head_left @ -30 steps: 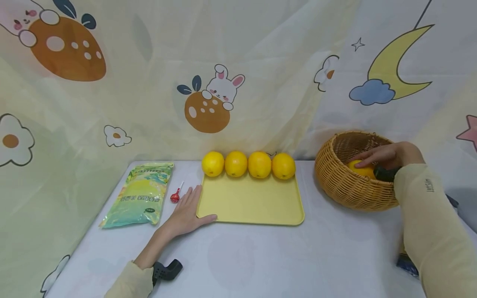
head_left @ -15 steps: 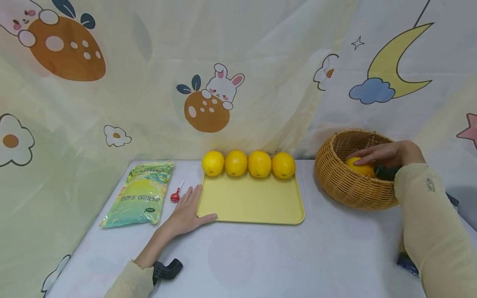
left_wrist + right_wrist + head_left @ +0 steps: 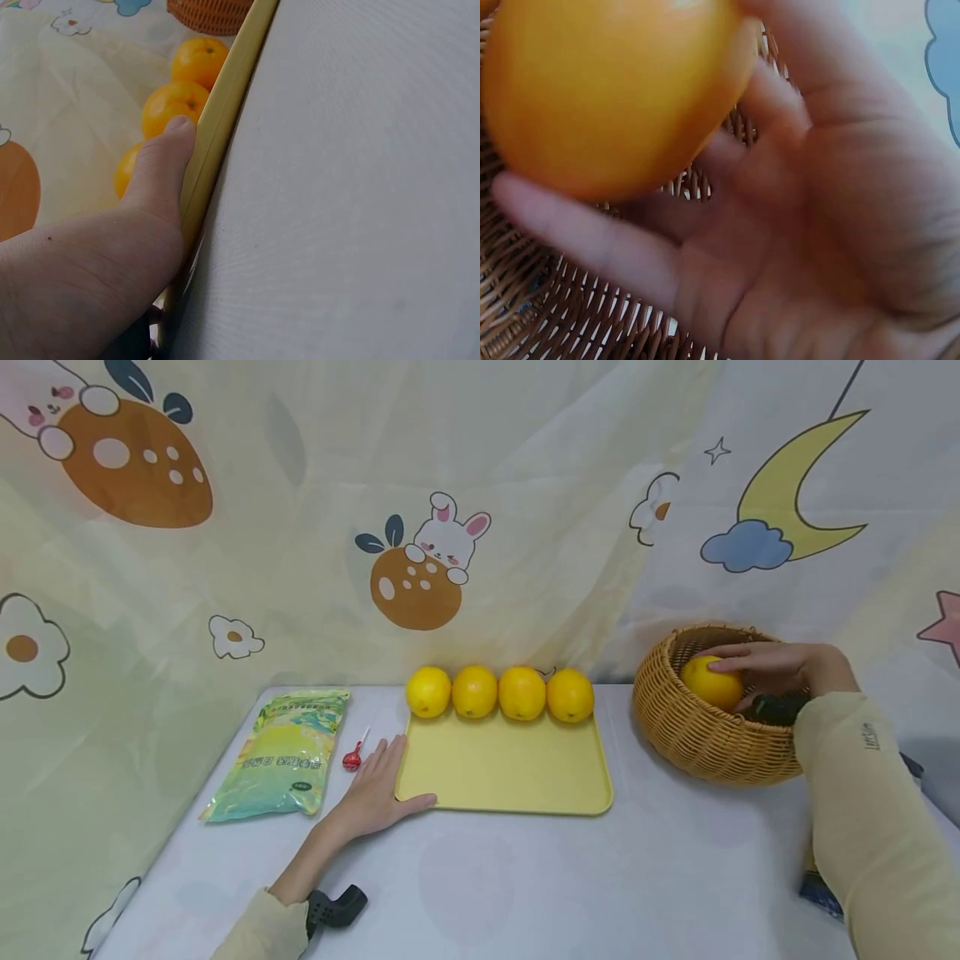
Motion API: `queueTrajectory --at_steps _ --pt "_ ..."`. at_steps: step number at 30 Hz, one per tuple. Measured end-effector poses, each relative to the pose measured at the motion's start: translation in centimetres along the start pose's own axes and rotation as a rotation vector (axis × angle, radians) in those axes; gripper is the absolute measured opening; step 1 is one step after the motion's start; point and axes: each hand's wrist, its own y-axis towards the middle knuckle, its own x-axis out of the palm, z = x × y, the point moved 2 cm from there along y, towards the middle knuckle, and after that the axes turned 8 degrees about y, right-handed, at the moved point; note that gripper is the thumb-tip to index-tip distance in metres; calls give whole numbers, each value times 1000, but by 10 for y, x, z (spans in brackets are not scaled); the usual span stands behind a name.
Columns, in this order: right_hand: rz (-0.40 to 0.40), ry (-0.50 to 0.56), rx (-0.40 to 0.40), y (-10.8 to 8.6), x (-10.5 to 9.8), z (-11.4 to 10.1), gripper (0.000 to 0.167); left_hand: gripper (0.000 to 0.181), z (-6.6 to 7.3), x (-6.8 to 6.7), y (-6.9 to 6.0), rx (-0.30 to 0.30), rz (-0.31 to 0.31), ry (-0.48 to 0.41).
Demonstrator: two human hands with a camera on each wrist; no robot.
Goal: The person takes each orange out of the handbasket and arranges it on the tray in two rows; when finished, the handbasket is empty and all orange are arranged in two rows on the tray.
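The right hand (image 3: pixel 780 667) is in the mouth of a wicker basket (image 3: pixel 712 752), its curled fingers and thumb gripping an orange (image 3: pixel 711 683). In the right wrist view the hand (image 3: pixel 780 225) curves round the orange (image 3: pixel 615 90), with woven basket wall (image 3: pixel 600 315) behind. The left hand (image 3: pixel 375 793) rests, fingers spread, at the left edge of a yellow tray (image 3: pixel 510 768), thumb along its near edge. Four-wide talk aside, several oranges (image 3: pixel 522 693) stand in a row along the tray's far edge. The left wrist view shows the left hand (image 3: pixel 112 240) against the tray's rim (image 3: pixel 214 142).
A green and yellow bag (image 3: pixel 281 756) lies on the left of the white table (image 3: pixel 600 885), and a red lollipop (image 3: pixel 352 758) lies between it and the left hand. Under the right forearm a dark package (image 3: pixel 819 889) is partly hidden. A patterned cloth (image 3: pixel 315 543) hangs behind.
The right hand has lifted the orange higher within the basket and slightly to the left, and more of the fruit shows. The left hand has kept its place at the tray.
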Motion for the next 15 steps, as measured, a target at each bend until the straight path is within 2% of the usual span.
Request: queueTrajectory --at_steps 4,10,15 --pt "58 59 -27 -2 0 0 47 114 0 1 -1 -2 -8 -7" --pt "91 48 -35 -3 0 -5 58 114 0 0 -1 -8 -10 -9" --pt "86 22 -103 -8 5 -21 60 114 1 -1 -1 -6 -8 -8"
